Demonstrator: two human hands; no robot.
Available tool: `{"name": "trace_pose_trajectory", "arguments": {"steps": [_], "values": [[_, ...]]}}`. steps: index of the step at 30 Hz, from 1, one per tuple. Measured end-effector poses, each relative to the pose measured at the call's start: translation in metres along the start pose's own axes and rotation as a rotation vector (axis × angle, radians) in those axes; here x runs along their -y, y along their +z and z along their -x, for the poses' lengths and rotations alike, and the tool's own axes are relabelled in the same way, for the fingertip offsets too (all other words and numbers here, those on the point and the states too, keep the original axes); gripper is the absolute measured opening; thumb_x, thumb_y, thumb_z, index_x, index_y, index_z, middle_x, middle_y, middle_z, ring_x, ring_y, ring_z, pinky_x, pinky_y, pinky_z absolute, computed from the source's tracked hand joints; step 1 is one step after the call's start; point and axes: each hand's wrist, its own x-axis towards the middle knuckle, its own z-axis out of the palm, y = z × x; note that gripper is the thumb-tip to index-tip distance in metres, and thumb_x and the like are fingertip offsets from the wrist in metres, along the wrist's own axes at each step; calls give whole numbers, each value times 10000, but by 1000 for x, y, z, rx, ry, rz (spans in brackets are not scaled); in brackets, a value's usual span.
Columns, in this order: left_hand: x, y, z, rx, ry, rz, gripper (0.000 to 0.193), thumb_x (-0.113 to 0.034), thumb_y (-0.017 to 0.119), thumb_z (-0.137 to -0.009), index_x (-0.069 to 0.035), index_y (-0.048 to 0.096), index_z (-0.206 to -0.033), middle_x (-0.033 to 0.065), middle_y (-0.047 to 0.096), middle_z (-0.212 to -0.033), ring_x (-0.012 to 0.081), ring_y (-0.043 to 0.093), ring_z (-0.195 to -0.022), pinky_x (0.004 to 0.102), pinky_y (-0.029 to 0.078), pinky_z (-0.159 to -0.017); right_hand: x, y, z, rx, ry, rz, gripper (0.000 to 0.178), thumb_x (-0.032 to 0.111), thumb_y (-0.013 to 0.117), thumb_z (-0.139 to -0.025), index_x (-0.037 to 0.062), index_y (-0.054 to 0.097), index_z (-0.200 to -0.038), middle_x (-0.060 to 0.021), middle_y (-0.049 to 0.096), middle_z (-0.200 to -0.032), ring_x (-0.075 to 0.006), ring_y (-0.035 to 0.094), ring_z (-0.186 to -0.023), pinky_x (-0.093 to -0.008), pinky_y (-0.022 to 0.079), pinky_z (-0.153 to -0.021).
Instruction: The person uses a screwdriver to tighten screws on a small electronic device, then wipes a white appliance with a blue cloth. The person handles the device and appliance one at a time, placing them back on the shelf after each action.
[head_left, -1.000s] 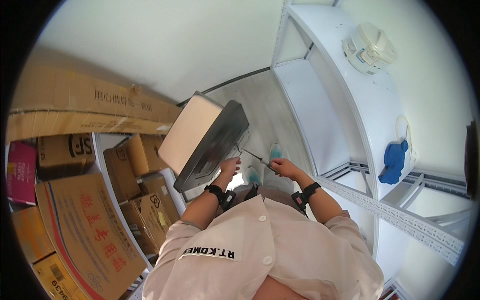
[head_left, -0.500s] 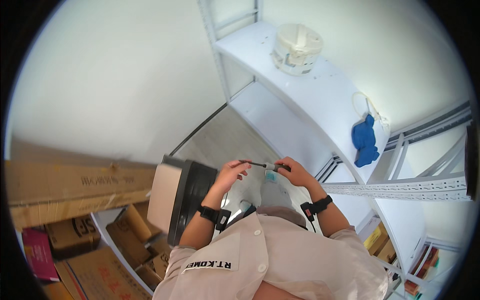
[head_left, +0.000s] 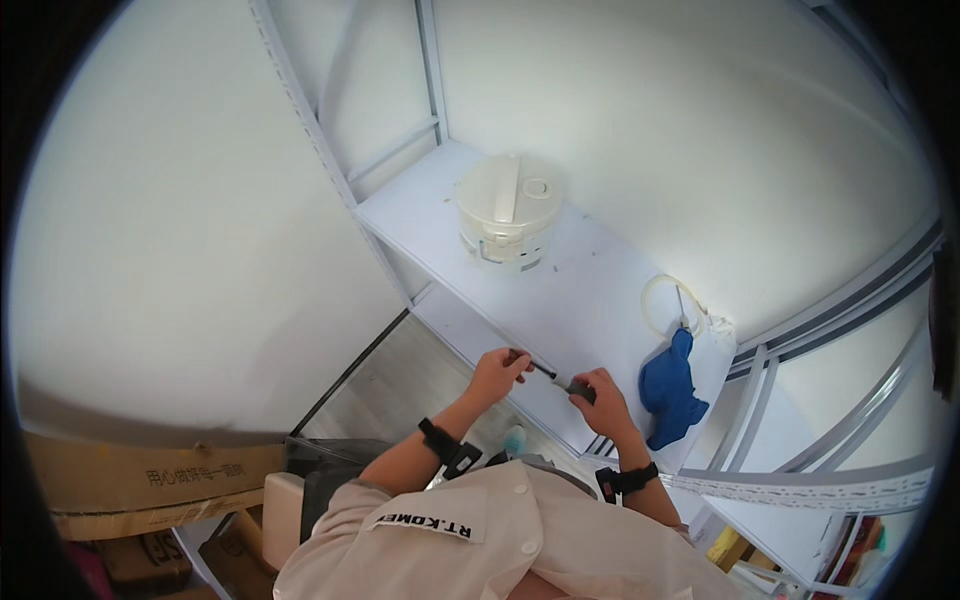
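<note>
Between my two hands is a slim tool with a dark shaft, a grey collar and a dark handle, which looks like a screwdriver (head_left: 561, 381). My right hand (head_left: 607, 402) is closed around its handle, at the right end. At the other end, the fingers of my left hand (head_left: 494, 379) pinch the dark tip. Both hands are held in front of the white shelf (head_left: 590, 320), whose front edge runs behind them. The tip itself is partly covered by my left fingers.
A white rice cooker (head_left: 510, 190) stands on the shelf beyond my hands. Farther right lies a blue bear-shaped item (head_left: 670, 390) beside a pale looped cord (head_left: 650, 300). Cardboard boxes (head_left: 160, 480) are at lower left, near a black-and-beige object (head_left: 284, 515). Metal shelf rails (head_left: 760, 400) stand at right.
My view has tilted up toward the shelf, so the rice cooker and blue item sit lower in the picture. Both hands keep hold of the screwdriver, now in front of the shelf's edge.
</note>
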Motion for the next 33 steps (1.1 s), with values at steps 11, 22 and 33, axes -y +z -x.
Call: {"name": "trace_pose_trajectory", "arguments": {"steps": [11,22,33], "values": [[3,58,-125,111,-113,-304,274,-250,659,-894,17,692,-947,69,730,-831,129,644,-637,277,506,-594,-61,-42,-47,-137,140,318,295,134,741,-766,80,649,-1041,-118,591,-1019,-348,599,-951,-431,504,-798],[2,71,-163,65,19,-697,276,-302,653,-864,-36,721,-893,110,731,-841,260,700,-798,377,544,-756,-72,-39,-61,-213,252,484,274,194,704,-803,86,644,-1047,-124,597,-1028,-345,610,-947,-436,520,-766],[-26,54,-204,-120,282,-1043,377,-218,600,-913,-55,529,-1245,169,525,-1196,364,577,-1068,455,536,-834,-68,-44,-69,-221,582,618,313,331,577,-908,33,620,-992,-165,623,-1025,-390,641,-886,-484,525,-756]]}}
